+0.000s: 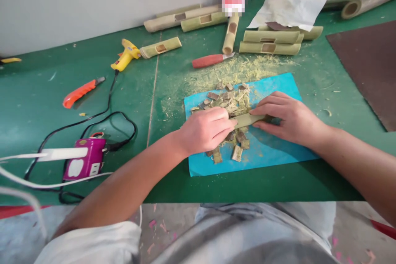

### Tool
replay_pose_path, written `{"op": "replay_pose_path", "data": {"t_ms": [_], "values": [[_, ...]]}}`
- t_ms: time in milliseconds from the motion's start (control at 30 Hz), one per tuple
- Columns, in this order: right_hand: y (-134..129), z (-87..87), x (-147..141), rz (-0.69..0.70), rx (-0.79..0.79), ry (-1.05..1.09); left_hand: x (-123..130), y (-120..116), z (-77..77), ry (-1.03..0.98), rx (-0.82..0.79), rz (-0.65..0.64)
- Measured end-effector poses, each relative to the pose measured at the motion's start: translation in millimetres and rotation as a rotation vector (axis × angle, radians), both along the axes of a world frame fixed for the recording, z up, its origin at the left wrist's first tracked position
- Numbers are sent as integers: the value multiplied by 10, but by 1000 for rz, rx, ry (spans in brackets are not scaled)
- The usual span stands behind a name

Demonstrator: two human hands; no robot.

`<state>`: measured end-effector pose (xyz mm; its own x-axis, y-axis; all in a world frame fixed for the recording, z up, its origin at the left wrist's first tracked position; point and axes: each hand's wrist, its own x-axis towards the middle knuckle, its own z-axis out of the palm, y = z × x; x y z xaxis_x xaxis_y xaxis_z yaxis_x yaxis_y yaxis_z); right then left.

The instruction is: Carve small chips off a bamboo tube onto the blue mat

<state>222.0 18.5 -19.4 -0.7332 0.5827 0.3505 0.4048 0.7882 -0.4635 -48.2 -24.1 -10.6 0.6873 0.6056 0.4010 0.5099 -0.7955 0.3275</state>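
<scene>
A short bamboo piece [246, 120] spans the gap between my two hands, above a blue sheet [278, 148]. My left hand [206, 130] is closed on its left end, with the fingers curled. At the other end my right hand [284, 117] grips it between thumb and fingers. Bamboo chips [227, 101] and shavings lie in a pile on the sheet, partly hidden behind my left hand. Beyond the sheet rests a red-handled knife [210, 61], its short blade pointing right, among pale green shavings [244, 70].
Notched bamboo tubes [269, 48] lie along the back, some under white paper [287, 8]. To the left are a yellow glue gun [126, 55], an orange utility knife [82, 92] and a purple power adapter [85, 159] with looping cords. A brown mat [368, 62] covers the right side.
</scene>
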Motion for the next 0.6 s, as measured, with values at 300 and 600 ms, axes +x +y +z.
{"op": "replay_pose_path", "data": {"t_ms": [300,600], "values": [[11,-6,-6,1,-13,5,32,-16,14,11,38,33],[32,6,-9,3,-23,-17,-1,1,11,-3,-17,39]]}}
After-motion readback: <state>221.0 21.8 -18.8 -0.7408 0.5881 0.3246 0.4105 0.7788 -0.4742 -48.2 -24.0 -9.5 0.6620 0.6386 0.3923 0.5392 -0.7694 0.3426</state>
